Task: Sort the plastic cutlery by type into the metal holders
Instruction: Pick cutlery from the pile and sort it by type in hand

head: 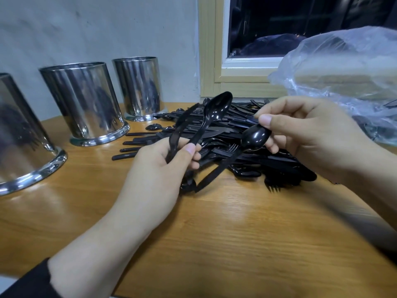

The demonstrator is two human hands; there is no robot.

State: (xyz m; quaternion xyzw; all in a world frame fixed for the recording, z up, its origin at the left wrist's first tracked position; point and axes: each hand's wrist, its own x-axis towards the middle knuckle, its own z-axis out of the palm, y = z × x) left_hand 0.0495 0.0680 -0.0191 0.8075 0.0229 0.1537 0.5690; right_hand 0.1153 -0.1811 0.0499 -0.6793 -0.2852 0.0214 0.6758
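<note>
A person sits at a wooden desk [214, 244], early in sorting. The left hand [156, 168] grips a small bunch of black plastic cutlery, including a spoon [217, 110] pointing up. The right hand [300, 130] pinches the bowl of a second spoon [254, 136] between thumb and fingers. Behind both hands, toward the desk's far edge, lies a large mixed pile of cutlery [247, 151], still unsorted. Three metal holders [86, 102] line the desk's far left edge; their insides are hidden, so any contents cannot be told. A clear plastic bag [343, 67] sits at the far right.
</note>
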